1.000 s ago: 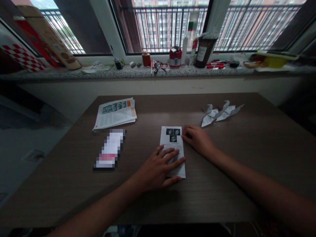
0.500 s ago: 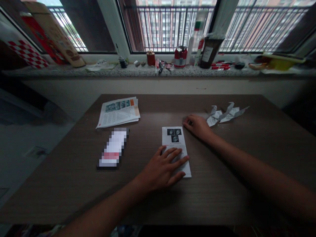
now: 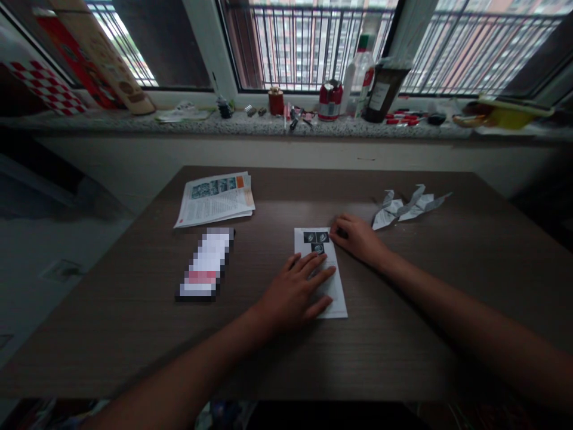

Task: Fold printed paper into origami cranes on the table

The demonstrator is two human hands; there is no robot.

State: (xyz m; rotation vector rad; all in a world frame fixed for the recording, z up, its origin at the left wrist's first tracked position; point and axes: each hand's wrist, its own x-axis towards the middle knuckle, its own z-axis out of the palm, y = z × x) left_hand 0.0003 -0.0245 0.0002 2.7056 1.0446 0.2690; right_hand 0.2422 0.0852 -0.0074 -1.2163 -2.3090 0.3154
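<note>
Folded white printed paper sheet [image 3: 338, 295], mid-frame on dark wooden table [image 3: 403, 310]: probably light, limp, best lifted by an edge; left hand [image 3: 295, 292] spread flat on it; right hand [image 3: 358, 239] curled at upper-right corner, grip unclear.

Bare along the whole visible length of both forearms (any sleeve edge out of view), down to left hand [image 3: 293, 292] and right hand [image 3: 358, 239], likewise uncovered to the fingertips.

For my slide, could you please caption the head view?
Left hand flat on a folded sheet, right hand at its top corner, on a table.
</note>
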